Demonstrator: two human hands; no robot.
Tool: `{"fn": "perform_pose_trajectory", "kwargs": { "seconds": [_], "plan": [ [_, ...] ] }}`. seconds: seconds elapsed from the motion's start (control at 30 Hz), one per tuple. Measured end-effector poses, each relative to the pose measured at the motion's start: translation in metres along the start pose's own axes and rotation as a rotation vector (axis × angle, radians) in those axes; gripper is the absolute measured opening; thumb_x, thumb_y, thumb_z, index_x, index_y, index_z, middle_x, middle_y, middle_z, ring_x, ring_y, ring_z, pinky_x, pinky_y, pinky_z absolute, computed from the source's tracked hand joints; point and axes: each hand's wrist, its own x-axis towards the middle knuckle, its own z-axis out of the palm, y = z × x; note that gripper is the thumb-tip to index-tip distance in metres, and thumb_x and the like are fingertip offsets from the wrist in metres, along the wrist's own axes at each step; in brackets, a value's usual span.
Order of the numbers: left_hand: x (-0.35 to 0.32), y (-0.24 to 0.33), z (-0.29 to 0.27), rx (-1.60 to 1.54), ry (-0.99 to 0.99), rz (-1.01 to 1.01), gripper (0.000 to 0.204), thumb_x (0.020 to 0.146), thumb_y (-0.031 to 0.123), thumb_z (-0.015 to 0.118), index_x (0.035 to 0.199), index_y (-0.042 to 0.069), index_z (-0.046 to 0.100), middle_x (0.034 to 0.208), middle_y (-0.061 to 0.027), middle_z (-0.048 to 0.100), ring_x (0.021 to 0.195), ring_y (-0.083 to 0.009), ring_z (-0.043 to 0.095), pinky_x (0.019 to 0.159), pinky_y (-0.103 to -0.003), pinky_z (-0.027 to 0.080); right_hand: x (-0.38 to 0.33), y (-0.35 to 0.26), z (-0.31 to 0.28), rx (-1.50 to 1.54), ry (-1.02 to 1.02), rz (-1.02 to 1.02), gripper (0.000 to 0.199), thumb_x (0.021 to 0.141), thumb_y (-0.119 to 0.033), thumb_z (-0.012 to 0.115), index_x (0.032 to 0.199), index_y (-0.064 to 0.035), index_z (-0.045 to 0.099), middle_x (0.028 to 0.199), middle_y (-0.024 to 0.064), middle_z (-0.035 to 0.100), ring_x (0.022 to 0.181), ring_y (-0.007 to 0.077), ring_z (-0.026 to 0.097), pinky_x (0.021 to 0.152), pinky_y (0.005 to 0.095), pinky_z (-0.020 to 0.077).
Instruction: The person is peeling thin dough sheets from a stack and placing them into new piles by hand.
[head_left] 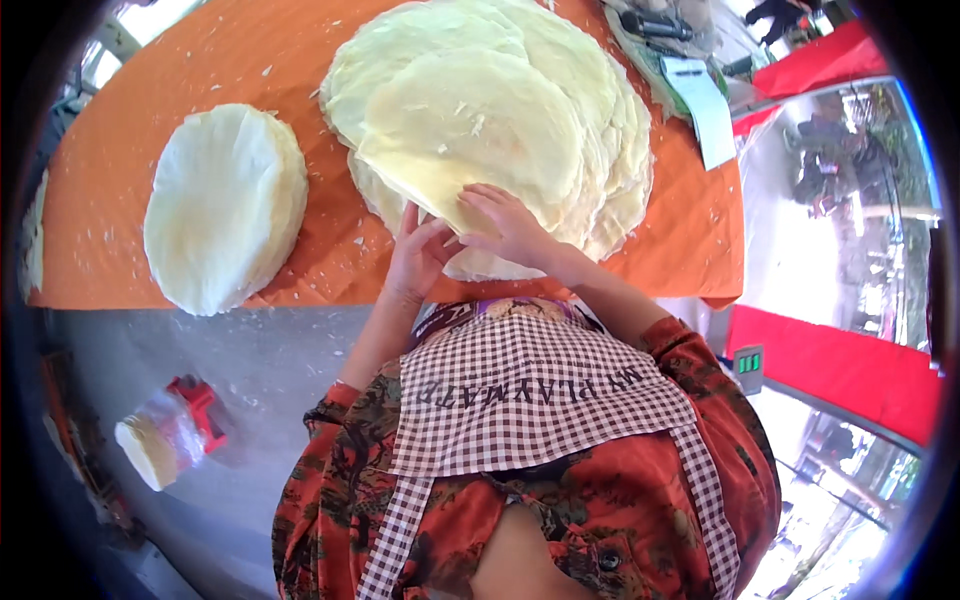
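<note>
A broad, uneven pile of thin, pale round flatbreads lies in front of me on an orange-covered table. At the near left edge of the pile, my left hand has its fingers around the rim of the top flatbread, which bends up slightly there. My right hand rests palm down on the near part of that same sheet, fingers stretched and thumb toward the left hand. To the left stands a neater stack of smaller pale flatbreads.
White crumbs dot the orange cover. A pale blue sheet and a plastic bag with dark items lie at the back right. On the grey floor at left, a clear bag of pale sheets sits against a red plastic object.
</note>
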Motion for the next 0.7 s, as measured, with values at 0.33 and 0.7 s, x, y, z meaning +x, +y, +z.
{"fn": "perform_pose_trajectory", "kwargs": {
  "seconds": [0.33,0.7],
  "plan": [
    [0.0,0.003,-0.016,-0.015,-0.004,0.031,0.059,0.083,0.003,0.055,0.137,0.009,0.03,0.129,-0.0118,0.047,0.115,-0.0268,0.051,0.088,-0.042,0.049,-0.002,-0.023,0.003,-0.082,0.013,0.012,0.068,0.081,-0.041,0.061,0.129,0.0025,0.044,0.136,0.0224,0.041,0.127,0.036,0.037,0.105,0.0424,0.0296],
    [0.015,-0.037,-0.061,0.256,0.529,-0.02,0.026,0.082,0.004,0.056,0.108,0.003,0.055,0.095,-0.0094,0.063,0.081,-0.0229,0.063,0.062,-0.032,0.053,0.069,0.025,-0.042,-0.308,0.149,0.234,0.013,0.069,-0.019,0.06,0.062,-0.0083,0.063,0.065,0.014,0.06,0.061,0.0295,0.06,0.06,0.044,0.0468]
  ]
}}
